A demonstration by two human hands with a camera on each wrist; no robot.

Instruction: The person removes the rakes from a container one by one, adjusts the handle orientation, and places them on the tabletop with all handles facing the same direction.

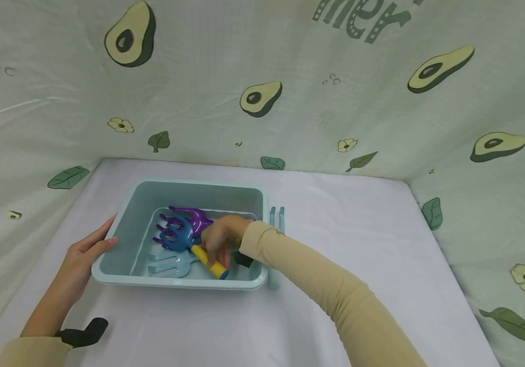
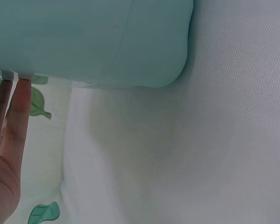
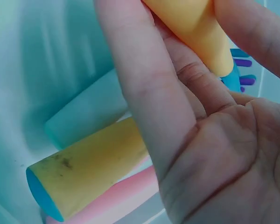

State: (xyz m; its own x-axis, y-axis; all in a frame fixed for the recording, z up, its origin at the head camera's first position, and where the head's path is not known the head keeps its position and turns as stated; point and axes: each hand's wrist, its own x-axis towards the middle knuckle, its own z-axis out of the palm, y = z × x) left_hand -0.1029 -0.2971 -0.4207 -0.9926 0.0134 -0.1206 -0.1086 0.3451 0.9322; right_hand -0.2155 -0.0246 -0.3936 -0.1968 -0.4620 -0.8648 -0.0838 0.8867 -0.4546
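Inside the basin [image 1: 175,282], our right hand [image 1: 221,238] pinches the yellow handle of the blue rake [image 1: 179,235] between thumb and fingers; the rake's head overlaps the purple rake [image 1: 200,219]. At the left end, our left hand [image 1: 85,252] grips the rim, thumb over it, fingers against the outer wall.

Risks, as we judge them:
1. Snagging. Blue tines lie across purple ones, so a straight pull could drag or flip the purple rake.
2. Twisting. The handle looks smooth and round; with the head's weight out at one end, it may roll in the grip.
3. Skewing. We hold the basin at one end only, so a push on its right side could turn it on the surface [image 1: 358,244].

Surroundings: a light-blue fork [image 1: 175,266] lies nearer us than the rake's head, tines leftward. Below our right palm, the wrist view shows a second yellow handle [image 3: 88,168], a pink handle [image 3: 116,200] and a pale handle [image 3: 84,112], crowded together; we cannot tell whose heads they carry. They leave little finger room. Outside, another blue fork [image 1: 282,219] lies just beside the right wall, partly hidden by our sleeve [image 1: 317,260].
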